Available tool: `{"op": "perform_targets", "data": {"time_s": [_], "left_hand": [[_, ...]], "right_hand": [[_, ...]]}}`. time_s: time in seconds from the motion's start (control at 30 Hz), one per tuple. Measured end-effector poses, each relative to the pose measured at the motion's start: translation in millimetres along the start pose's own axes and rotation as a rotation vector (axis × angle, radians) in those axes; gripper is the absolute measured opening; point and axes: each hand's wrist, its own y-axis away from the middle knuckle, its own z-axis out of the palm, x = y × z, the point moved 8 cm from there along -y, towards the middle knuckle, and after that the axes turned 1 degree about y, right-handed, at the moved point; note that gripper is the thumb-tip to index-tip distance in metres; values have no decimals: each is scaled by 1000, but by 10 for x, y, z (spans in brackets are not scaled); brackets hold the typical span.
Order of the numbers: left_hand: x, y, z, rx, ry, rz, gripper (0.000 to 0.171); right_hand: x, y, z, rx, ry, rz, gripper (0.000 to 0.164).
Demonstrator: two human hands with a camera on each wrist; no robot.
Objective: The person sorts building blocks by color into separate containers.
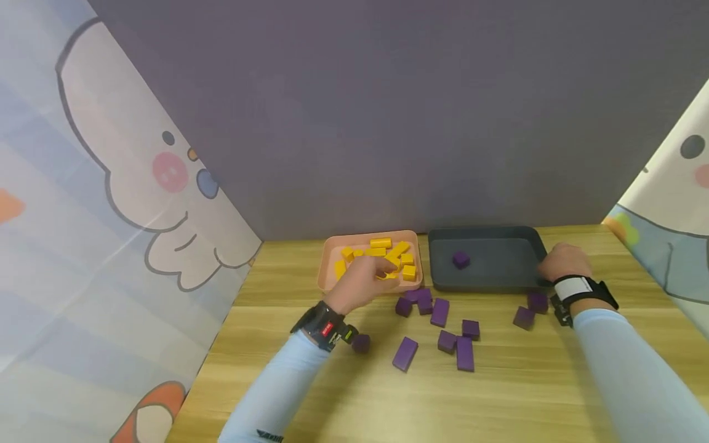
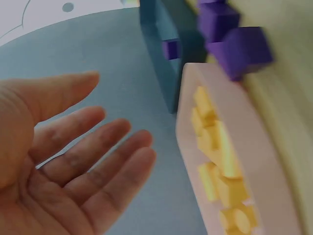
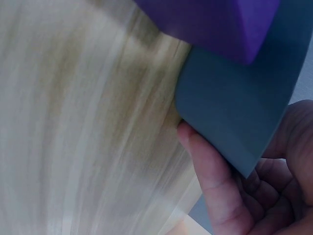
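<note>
My left hand [image 1: 362, 283] is over the front of the pink tray [image 1: 323, 271], which holds several yellow blocks [image 1: 381, 243]. In the left wrist view its fingers are spread and relaxed, with nothing in them. At the other side, my right hand [image 1: 566, 263] grips the right end of the dark grey tray [image 1: 487, 286]. The right wrist view shows curled fingers [image 3: 212, 171] against the outside of its wall, with the thumb up at the rim. One purple cube [image 1: 461, 259] lies inside the dark grey tray.
Several purple blocks [image 1: 406, 354] are scattered on the wooden table [image 1: 498, 394] in front of the trays. Two purple cubes [image 1: 524, 317] lie near my right wrist, and another [image 1: 361, 343] beside my left wrist. A grey wall [image 1: 388, 123] stands behind the trays.
</note>
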Motion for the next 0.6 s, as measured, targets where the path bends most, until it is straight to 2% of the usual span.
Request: {"op": "perform_targets", "data": {"time_s": [0.2, 0.33, 0.47, 0.6], "left_hand": [[-209, 427, 239, -146, -63, -60, 39], [-332, 642, 403, -227, -84, -113, 40], [-415, 763, 511, -261, -67, -128, 45], [-441, 814, 567, -270, -88, -90, 47]], "right_hand": [[7, 11, 0, -15, 9, -7, 26], [2, 15, -6, -33, 7, 0, 26], [2, 15, -12, -45, 9, 5, 26], [21, 20, -13, -51, -8, 9, 26]]}}
